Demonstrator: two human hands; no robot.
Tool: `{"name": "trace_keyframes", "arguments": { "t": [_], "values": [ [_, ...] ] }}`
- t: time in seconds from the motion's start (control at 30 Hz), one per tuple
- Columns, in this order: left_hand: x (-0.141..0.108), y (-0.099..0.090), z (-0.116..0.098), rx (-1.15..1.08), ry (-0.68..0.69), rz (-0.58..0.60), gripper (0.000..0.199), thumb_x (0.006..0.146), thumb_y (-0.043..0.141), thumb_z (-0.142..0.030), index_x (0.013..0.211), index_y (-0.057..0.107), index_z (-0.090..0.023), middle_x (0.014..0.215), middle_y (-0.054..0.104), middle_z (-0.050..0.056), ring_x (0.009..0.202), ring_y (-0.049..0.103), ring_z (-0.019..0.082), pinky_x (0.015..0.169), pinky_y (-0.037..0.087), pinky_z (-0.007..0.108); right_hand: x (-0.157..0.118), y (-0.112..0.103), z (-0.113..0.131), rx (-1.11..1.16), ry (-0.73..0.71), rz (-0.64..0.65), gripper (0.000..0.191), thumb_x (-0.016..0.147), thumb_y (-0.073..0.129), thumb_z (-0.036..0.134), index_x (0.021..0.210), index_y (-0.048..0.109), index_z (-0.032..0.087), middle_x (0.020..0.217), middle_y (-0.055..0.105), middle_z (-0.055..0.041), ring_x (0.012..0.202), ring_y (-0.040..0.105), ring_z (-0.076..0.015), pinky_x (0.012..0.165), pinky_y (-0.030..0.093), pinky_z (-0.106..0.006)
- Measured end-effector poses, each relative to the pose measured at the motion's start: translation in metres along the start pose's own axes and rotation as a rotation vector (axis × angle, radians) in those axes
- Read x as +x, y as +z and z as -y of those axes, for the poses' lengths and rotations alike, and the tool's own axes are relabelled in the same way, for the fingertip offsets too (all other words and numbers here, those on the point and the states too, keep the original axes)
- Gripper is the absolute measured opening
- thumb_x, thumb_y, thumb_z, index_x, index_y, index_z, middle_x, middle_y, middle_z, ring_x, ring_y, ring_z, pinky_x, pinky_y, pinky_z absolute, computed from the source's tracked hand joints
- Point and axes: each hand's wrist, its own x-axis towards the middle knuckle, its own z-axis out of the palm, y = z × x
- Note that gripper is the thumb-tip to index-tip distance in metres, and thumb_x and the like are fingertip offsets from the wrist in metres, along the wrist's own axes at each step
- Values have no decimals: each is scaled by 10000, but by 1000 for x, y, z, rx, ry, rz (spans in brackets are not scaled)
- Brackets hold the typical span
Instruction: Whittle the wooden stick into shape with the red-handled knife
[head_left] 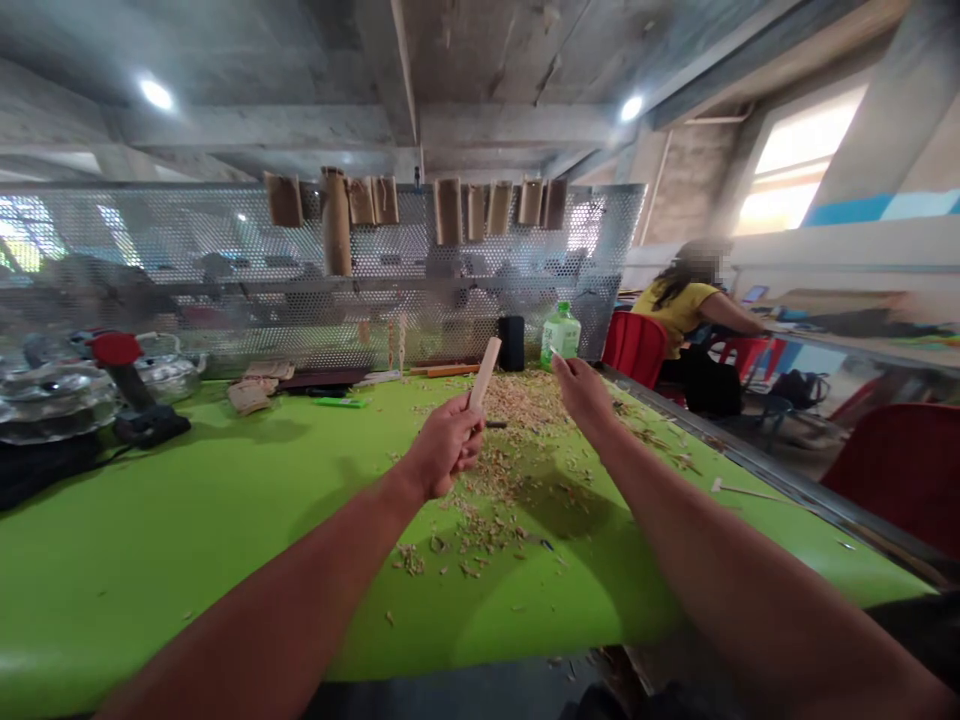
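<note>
A flat, pale wooden stick [485,373] stands tilted up out of the left hand [448,445], its lower end gripped in the closed fingers. A small dark tip [495,424] pokes out beside that fist, too small to make out. The right hand [585,392] is raised just beside the stick, not touching it, above loose wood shavings [510,470].

A: Can anything be read here at all?

B: No words, numbers or brands come through clearly.

A: What about the plastic bottle [561,338] with the green cap?

B: It has a label [561,345] with green print, but the lettering is too small and blurred to read.

A: And the wooden strip [485,372] in the left hand [446,445]?

B: No legible marks on the side that shows.

A: The laptop screen [755,293] far off to the right?

B: Too small to tell.
</note>
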Motion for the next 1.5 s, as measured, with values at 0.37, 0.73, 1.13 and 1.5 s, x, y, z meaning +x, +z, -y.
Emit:
{"name": "trace_keyframes", "arguments": {
  "t": [0.37, 0.73, 1.13, 1.5],
  "values": [
    [10, -10, 0, -29, 33, -138, 104, 726, 561, -159, 775, 472, -184, 641, 408, -74, 361, 285, 9, 311, 174, 136, -63, 23, 42, 164, -552, 353, 408, 945, 438, 535, 750, 578, 205, 652, 535, 9, 609, 454, -131, 580, 251, -260],
    [7, -8, 4, 139, 60, -166, 188, 870, 615, -329, 891, 471, -210, 616, 322, -101, 365, 236, 21, 317, 133, 153, -63, 13, 46, -22, -524, 227, 376, 929, 478, 536, 796, 641, 223, 700, 612, -25, 614, 453, -148, 577, 206, -273],
    [-3, 4, 8, 130, 42, -33, 198, 863, 621, -348, 889, 474, -217, 626, 342, -96, 368, 226, 23, 309, 157, 153, -2, -4, 2, 102, -85, -53, 498, 944, 361, 603, 763, 604, 208, 685, 592, -38, 641, 477, -177, 584, 260, -289],
    [6, -6, 8, 218, 34, -155, 150, 907, 570, -347, 907, 493, -218, 597, 341, -100, 347, 235, 27, 322, 158, 161, -54, 11, 39, 80, -540, 258, 395, 923, 468, 539, 737, 588, 211, 636, 533, -2, 596, 445, -144, 572, 228, -267]
  ]
}}
